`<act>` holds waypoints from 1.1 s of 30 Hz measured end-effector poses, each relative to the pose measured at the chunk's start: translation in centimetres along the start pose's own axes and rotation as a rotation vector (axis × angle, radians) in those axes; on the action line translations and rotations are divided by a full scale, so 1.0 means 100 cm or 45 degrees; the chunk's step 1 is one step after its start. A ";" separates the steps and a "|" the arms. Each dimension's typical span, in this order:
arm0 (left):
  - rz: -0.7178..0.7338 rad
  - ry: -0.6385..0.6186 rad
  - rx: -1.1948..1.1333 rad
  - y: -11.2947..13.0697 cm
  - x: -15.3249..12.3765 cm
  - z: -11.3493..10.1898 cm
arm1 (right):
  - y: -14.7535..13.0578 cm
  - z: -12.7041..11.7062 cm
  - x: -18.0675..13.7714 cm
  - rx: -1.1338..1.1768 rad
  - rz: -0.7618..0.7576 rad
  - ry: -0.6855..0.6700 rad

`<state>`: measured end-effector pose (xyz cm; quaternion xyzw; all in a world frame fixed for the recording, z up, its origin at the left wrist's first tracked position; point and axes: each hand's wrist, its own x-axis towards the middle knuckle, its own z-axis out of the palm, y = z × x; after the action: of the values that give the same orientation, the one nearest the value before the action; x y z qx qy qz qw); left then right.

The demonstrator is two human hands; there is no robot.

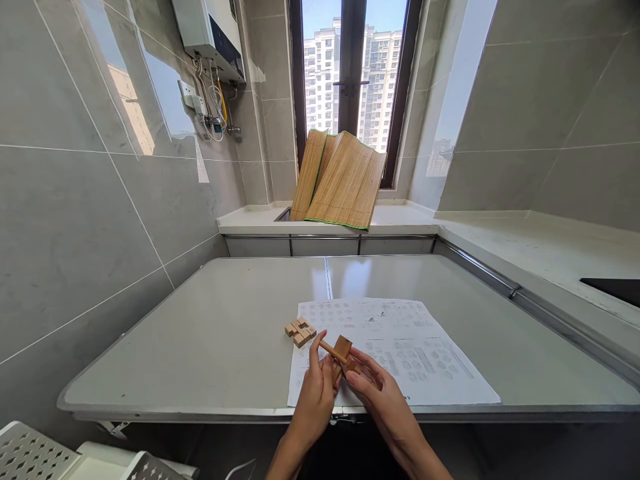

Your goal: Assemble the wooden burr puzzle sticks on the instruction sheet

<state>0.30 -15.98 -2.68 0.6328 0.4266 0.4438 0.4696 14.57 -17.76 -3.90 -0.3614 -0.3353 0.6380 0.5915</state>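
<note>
Above the front edge of a printed paper sheet, my two hands come together around a small cluster of brown wooden puzzle pieces. One squarish block stands up in the cluster, and a thin wooden rod slants across it. My left hand is closed on the cluster from the left, its index finger at the rod's upper end. From the right, my right hand grips the cluster between thumb and fingers. Fingers hide its lower part. Just beyond my left hand lies a lighter group of notched wooden blocks, partly on the sheet.
The sheet lies on a pale folding table with a centre seam. A folded bamboo mat leans at the window on the white counter. A water heater hangs left. White perforated plastic sits low at left.
</note>
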 end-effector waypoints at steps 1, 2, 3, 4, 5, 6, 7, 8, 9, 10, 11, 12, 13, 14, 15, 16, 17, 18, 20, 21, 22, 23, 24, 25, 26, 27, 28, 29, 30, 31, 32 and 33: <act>-0.003 -0.011 0.016 0.001 -0.001 0.000 | -0.001 0.003 -0.001 -0.004 -0.001 0.013; -0.001 -0.026 0.037 0.001 -0.001 0.000 | -0.001 0.005 -0.001 -0.015 -0.003 0.018; 0.004 -0.045 0.057 0.001 -0.002 0.000 | -0.002 0.006 -0.001 -0.029 -0.006 0.020; 0.012 -0.061 0.070 0.000 -0.003 0.000 | -0.001 0.007 -0.001 -0.043 -0.008 0.021; 0.019 -0.072 0.072 0.000 -0.003 0.001 | -0.001 0.007 -0.001 -0.050 -0.011 0.020; 0.023 -0.080 0.067 0.000 -0.003 0.001 | 0.000 0.006 0.000 -0.048 -0.013 0.014; 0.022 -0.093 0.059 -0.001 -0.003 0.000 | 0.000 0.005 0.000 -0.040 -0.018 0.004; 0.016 -0.114 0.053 -0.002 -0.003 0.000 | 0.001 0.004 0.000 -0.030 -0.027 -0.006; 0.010 -0.143 0.047 -0.002 -0.002 -0.001 | 0.001 0.002 0.000 -0.027 -0.037 -0.013; 0.006 -0.174 0.037 -0.002 -0.002 -0.002 | 0.001 0.001 0.000 -0.036 -0.051 -0.019; 0.006 -0.205 0.018 -0.003 -0.001 -0.003 | 0.000 0.000 0.001 -0.056 -0.062 -0.022; 0.008 -0.226 -0.005 -0.003 0.000 -0.004 | -0.001 0.000 0.001 -0.082 -0.070 -0.022; 0.010 -0.232 -0.023 -0.002 0.000 -0.004 | -0.002 0.000 0.000 -0.107 -0.076 -0.028; 0.012 -0.222 -0.030 -0.002 0.001 -0.004 | -0.003 0.000 0.000 -0.128 -0.082 -0.038; 0.011 -0.189 -0.021 -0.001 0.000 -0.004 | -0.004 0.002 0.000 -0.140 -0.088 -0.051; 0.006 -0.134 -0.003 0.000 0.000 -0.003 | -0.005 0.004 0.000 -0.145 -0.095 -0.066; 0.002 -0.062 0.014 0.001 -0.002 -0.001 | -0.005 0.007 -0.001 -0.144 -0.099 -0.081; 0.004 0.017 0.024 0.002 -0.003 0.001 | -0.005 0.010 -0.001 -0.142 -0.103 -0.099; 0.030 0.160 0.014 0.003 -0.006 0.006 | -0.002 0.017 -0.004 -0.149 -0.113 -0.131; 0.050 0.203 -0.001 0.003 -0.007 0.009 | 0.000 0.021 -0.005 -0.165 -0.121 -0.137; 0.075 0.222 -0.021 0.002 -0.008 0.011 | 0.002 0.024 -0.006 -0.189 -0.130 -0.133; 0.099 0.227 -0.046 0.001 -0.008 0.013 | 0.003 0.026 -0.007 -0.217 -0.140 -0.124; 0.117 0.226 -0.079 -0.001 -0.009 0.014 | 0.004 0.028 -0.007 -0.243 -0.148 -0.117; 0.128 0.220 -0.120 -0.002 -0.008 0.014 | 0.005 0.028 -0.007 -0.255 -0.151 -0.111; 0.128 0.214 -0.168 -0.003 -0.008 0.014 | 0.004 0.028 -0.007 -0.249 -0.151 -0.106; 0.115 0.205 -0.216 -0.004 -0.008 0.013 | 0.002 0.027 -0.006 -0.226 -0.150 -0.101; 0.092 0.190 -0.255 -0.005 -0.008 0.012 | 0.000 0.026 -0.005 -0.190 -0.150 -0.092; 0.065 0.170 -0.283 -0.005 -0.007 0.011 | -0.004 0.024 -0.004 -0.145 -0.148 -0.083; 0.039 0.150 -0.298 -0.005 -0.006 0.009 | -0.008 0.022 -0.003 -0.095 -0.143 -0.079; 0.019 0.131 -0.299 -0.004 -0.006 0.008 | -0.012 0.020 -0.001 -0.045 -0.135 -0.079; 0.010 0.117 -0.286 -0.004 -0.005 0.006 | -0.016 0.017 0.000 0.001 -0.128 -0.080; 0.010 0.107 -0.261 -0.003 -0.004 0.006 | -0.020 0.015 0.001 0.042 -0.124 -0.079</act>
<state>0.68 -16.44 -3.16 0.5639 0.3959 0.5131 0.5119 14.31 -17.50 -1.41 -0.3149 -0.3601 0.6249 0.6170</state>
